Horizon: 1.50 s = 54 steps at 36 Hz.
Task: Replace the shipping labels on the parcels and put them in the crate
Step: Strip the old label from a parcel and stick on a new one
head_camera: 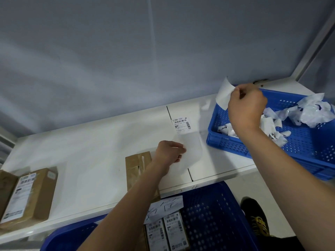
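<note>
My left hand (169,151) pinches a strip of glossy backing paper (192,151) that lies on the white table and carries one printed shipping label (181,125) at its far end. My right hand (246,104) is raised over the blue tray, pinching a blank white label (223,96) by its edge. A brown parcel (139,167) without a label lies under my left forearm. Another brown parcel (30,194) with a label sits at the table's left. A blue crate (213,216) below the table's front edge holds two labelled parcels (166,232).
A blue perforated tray (299,142) at the right of the table holds several crumpled white label scraps (311,111). A handwritten paper note (163,207) lies in the crate. The white table (81,160) ends at a grey wall. A dark shoe (255,216) shows on the floor.
</note>
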### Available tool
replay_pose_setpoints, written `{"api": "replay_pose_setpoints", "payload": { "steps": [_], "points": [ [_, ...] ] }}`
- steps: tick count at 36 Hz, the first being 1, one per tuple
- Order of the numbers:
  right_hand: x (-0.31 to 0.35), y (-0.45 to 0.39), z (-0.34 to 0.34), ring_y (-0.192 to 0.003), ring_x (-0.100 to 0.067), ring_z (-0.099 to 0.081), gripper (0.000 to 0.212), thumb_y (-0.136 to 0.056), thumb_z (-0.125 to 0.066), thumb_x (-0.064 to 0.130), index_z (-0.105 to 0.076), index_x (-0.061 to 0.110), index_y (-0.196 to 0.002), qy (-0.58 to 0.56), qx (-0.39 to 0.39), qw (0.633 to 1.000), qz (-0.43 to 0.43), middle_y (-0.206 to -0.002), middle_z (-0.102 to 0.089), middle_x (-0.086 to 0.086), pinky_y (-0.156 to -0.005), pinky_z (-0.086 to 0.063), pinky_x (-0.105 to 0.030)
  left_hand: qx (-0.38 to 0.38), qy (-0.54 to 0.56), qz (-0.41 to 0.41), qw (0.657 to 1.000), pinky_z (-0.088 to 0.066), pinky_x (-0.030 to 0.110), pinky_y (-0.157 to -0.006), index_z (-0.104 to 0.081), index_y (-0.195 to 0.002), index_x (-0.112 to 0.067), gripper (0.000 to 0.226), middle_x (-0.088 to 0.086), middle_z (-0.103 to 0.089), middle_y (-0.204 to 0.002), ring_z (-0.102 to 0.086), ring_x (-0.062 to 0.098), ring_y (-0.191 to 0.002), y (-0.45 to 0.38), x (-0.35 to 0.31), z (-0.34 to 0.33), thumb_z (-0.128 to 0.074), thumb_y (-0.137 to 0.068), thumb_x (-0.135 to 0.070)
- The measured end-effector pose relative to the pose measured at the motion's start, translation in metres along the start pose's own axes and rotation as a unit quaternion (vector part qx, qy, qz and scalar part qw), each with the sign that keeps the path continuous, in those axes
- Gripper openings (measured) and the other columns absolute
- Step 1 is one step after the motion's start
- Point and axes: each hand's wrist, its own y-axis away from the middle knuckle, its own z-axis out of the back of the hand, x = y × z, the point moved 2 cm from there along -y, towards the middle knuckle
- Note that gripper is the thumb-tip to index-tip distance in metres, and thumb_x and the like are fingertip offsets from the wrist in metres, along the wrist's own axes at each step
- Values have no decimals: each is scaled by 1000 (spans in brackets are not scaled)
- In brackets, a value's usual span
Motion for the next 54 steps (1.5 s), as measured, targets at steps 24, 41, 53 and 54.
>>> {"api": "replay_pose_setpoints", "payload": {
  "steps": [24,41,53,54],
  "points": [
    [50,89,-29,-84,-27,-58,12,-95,-58,13,-65,6,-89,-10,188,946,266,-85,-64,-8,-70,-49,-38,-3,217,-91,972,-59,26,-76,-72,-88,1,14,8,-69,-76,-61,19,-71,59,-72,35,-67,-96,-8],
    [93,175,-13,-86,-26,-63,19,-96,-57,18,-69,3,-99,-39,288,865,410,-94,-66,-9,-65,-55,-38,-84,197,-17,977,-60,36,-82,-74,-86,4,15,15,-72,-79,-67,22,-73,122,-38,101,-65,-95,-5],
    [112,239,4,-92,-22,-64,22,-90,-72,28,-70,7,-96,-50,394,838,375,-97,-68,-4,-68,-56,-31,-114,48,-31,992,-62,40,-82,-76,-89,-2,13,11,-78,-84,-72,21,-73,183,11,157,-66,-95,-7],
    [113,242,7,-91,-19,-63,23,-91,-71,31,-70,9,-97,-51,408,837,360,-97,-67,-1,-69,-52,-26,-112,43,-34,992,-62,41,-81,-76,-88,-2,13,10,-78,-82,-73,22,-72,187,12,159,-66,-95,-6]
  ]
}}
